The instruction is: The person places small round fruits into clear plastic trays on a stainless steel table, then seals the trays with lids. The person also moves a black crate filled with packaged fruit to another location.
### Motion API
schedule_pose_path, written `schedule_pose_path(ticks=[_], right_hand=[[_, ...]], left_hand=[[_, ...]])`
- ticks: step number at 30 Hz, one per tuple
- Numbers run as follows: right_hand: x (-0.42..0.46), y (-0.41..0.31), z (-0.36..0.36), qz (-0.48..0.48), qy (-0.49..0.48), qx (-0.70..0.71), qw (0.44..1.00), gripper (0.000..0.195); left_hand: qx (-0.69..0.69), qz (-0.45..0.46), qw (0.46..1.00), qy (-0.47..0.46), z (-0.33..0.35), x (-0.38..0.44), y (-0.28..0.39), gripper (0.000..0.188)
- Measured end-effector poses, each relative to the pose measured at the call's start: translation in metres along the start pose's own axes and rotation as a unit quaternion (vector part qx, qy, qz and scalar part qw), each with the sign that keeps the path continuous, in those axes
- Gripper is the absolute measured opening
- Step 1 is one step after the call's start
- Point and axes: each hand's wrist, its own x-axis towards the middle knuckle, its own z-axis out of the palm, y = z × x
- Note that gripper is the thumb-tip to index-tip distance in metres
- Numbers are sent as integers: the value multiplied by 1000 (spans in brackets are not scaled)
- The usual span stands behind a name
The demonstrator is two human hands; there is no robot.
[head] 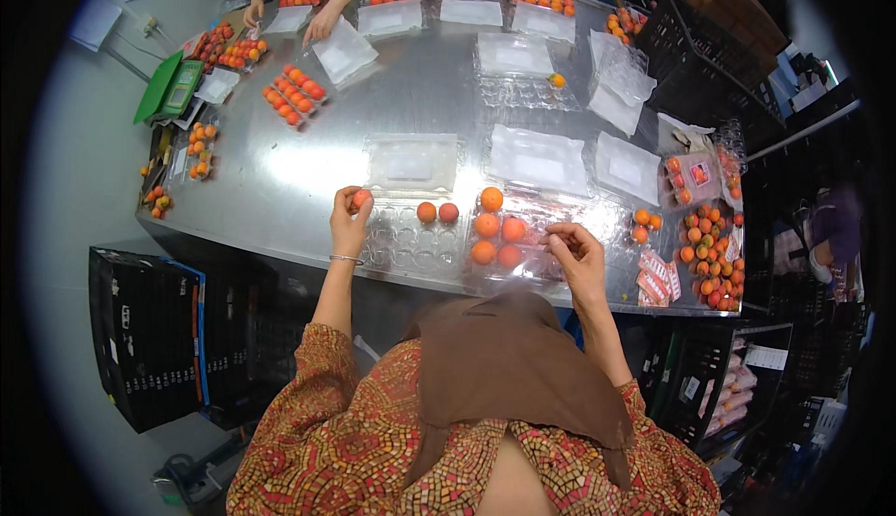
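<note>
My left hand (348, 225) grips a round red-orange fruit (362, 198) over the far left corner of a clear plastic clamshell tray (409, 243). Two more fruits (437, 213) sit in that tray's back row, while its lid (411, 162), lined with a white pad, lies folded back. Beside it, a second clear clamshell (535, 264) bears several orange fruits (488, 225) on its left side. My right hand (579, 257) hovers by this clamshell's right edge, fingers curled and slightly apart, with nothing visible in them.
Loose fruits (640, 225), printed labels (658, 278) and a fruit pile (710, 257) lie to the right on the metal table (308, 215). A filled tray (294, 94) and a green scale (175, 89) are left. Co-workers' hands (323, 25) work opposite. Black crates (707, 61) stand alongside.
</note>
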Motion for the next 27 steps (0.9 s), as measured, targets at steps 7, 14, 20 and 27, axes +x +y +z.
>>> schedule_pose_path(ticks=[7, 14, 20, 27], right_hand=[[-3, 2, 0, -3, 8, 8, 1000, 15], [-3, 16, -1, -104, 42, -162, 980, 18], [-10, -8, 23, -295, -37, -439, 848, 32], [3, -2, 30, -319, -119, -538, 771, 35]], left_hand=[[122, -4, 991, 51, -3, -2, -24, 34], [56, -63, 994, 66, -6, -6, -49, 28], [102, -37, 987, 116, -2, -7, -25, 30], [-31, 29, 999, -14, 55, -31, 75, 22]])
